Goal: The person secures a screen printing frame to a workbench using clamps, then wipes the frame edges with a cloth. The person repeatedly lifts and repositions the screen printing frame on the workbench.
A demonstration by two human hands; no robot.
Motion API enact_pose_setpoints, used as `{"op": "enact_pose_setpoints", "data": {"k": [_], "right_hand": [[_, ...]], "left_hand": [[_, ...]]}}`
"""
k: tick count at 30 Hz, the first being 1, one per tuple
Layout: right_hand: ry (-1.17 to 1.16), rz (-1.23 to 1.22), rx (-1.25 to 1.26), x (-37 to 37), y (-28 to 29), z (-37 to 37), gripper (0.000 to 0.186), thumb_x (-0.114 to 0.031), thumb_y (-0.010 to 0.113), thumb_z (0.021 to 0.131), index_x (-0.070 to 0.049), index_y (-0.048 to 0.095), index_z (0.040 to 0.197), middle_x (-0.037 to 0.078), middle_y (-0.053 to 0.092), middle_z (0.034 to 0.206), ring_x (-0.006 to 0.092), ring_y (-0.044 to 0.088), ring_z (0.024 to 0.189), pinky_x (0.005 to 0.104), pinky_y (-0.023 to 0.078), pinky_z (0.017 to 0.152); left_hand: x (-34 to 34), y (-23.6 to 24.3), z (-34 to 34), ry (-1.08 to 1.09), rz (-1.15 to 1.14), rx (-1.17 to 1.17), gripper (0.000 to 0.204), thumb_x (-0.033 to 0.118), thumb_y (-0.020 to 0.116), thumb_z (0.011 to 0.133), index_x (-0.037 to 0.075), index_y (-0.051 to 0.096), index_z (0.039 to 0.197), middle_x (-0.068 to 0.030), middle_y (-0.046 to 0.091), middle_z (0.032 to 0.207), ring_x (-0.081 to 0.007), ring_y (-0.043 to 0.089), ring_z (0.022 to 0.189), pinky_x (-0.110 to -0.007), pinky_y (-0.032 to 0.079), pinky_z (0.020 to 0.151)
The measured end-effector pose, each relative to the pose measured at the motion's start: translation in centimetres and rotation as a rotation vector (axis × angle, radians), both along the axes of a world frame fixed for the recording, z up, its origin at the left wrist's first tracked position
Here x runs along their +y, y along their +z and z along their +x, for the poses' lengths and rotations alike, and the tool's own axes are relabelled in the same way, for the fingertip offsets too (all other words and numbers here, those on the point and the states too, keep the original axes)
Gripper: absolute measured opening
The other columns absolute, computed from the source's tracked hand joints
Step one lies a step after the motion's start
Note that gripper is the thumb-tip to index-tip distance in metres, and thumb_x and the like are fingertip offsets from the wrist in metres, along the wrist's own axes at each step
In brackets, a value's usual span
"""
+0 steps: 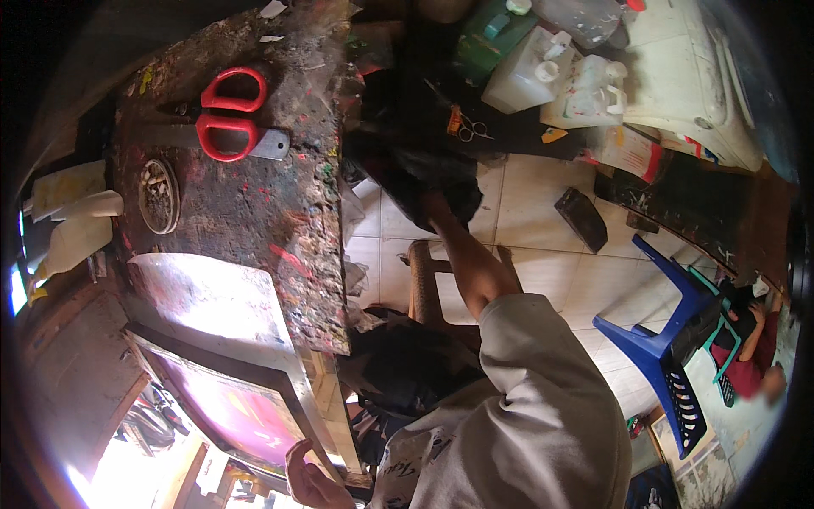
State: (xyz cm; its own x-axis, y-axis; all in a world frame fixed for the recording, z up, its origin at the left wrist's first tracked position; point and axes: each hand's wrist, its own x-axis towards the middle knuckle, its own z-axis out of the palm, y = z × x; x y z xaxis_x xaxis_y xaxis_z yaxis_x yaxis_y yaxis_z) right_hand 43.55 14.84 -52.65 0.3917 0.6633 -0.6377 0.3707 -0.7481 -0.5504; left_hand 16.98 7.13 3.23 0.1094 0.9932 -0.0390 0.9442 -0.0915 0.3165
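My right arm reaches forward past the worktable, and my right hand (435, 208) goes into a crumpled black plastic bag or cloth (462, 187); its fingers are hidden there. At the lower left, my left hand (312, 478) has loosely curved fingers and shows nothing in them. It is beside the near corner of a dark-framed screen (225, 399) with a pink, glossy surface. Whether it touches the frame I cannot tell. A pale, shiny sheet (212, 297) lies between that screen and the paint-stained tabletop (229, 199).
Red-handled scissors (227, 140) lie across a metal ruler (273, 144), near a round dish (158, 197) of small bits. Plastic jugs (527, 72), small scissors (471, 129) and a dark block (582, 220) are to the right. Beyond a blue chair (661, 339) sits a person (748, 352).
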Motion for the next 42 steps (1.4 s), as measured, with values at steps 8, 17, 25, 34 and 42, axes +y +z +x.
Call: {"op": "enact_pose_setpoints", "data": {"k": [8, 17, 25, 34, 42], "right_hand": [[0.022, -0.08, -0.131, 0.7, -2.5, 1.6, 0.037, -0.016, 0.06, 0.092, -0.005, 0.062, 0.127, 0.023, 0.065, 0.126, 0.0377, 0.065, 0.112, 0.0471, 0.052, 0.098], [-0.047, 0.07, -0.27, -1.7, -0.9, 3.5, 0.037, -0.012, 0.06, 0.093, -0.006, 0.059, 0.13, 0.019, 0.065, 0.127, 0.0352, 0.066, 0.112, 0.0472, 0.053, 0.096], [-0.302, 0.439, -0.069, -3.3, 8.4, 6.6, 0.038, -0.009, 0.06, 0.094, -0.008, 0.057, 0.132, 0.016, 0.065, 0.129, 0.033, 0.066, 0.111, 0.0474, 0.054, 0.095], [-0.928, 0.447, 1.019, -5.2, 10.3, 8.9, 0.032, -0.011, 0.061, 0.098, -0.008, 0.052, 0.129, 0.008, 0.066, 0.112, 0.023, 0.066, 0.105, 0.0499, 0.056, 0.089], [-0.681, 0.29, 0.45, -5.3, 8.8, 10.9, 0.027, -0.022, 0.064, 0.096, -0.006, 0.063, 0.117, 0.013, 0.069, 0.109, 0.0295, 0.069, 0.097, 0.0482, 0.06, 0.077]], "left_hand": [[0.9, 0.7, -0.6, 0.159, -0.072, 0.122, 0.05, 0.031, 0.038, 0.109, -0.008, 0.069, 0.105, -0.0196, 0.072, 0.099, -0.0294, 0.069, 0.088, -0.038, 0.056, 0.078], [1.4, 0.5, -1.3, 0.446, -0.114, 0.024, 0.056, 0.04, 0.042, 0.107, -0.008, 0.07, 0.105, -0.0173, 0.071, 0.097, -0.0254, 0.066, 0.08, -0.036, 0.054, 0.075], [1.3, 0.5, -0.6, 0.174, 0.012, -0.132, 0.048, 0.033, 0.045, 0.108, -0.009, 0.07, 0.104, -0.0189, 0.073, 0.099, -0.0321, 0.069, 0.091, -0.042, 0.054, 0.085], [-2.8, -0.5, -2.5, 0.212, 0.039, -0.253, 0.042, 0.029, 0.047, 0.105, -0.007, 0.067, 0.101, -0.0155, 0.071, 0.097, -0.0281, 0.066, 0.092, -0.04, 0.051, 0.086], [-4.2, -1.5, -3.9, 0.274, -0.01, -0.528, 0.027, 0.014, 0.052, 0.1, -0.008, 0.065, 0.108, -0.0186, 0.07, 0.1, -0.0297, 0.066, 0.095, -0.04, 0.05, 0.087]]}}
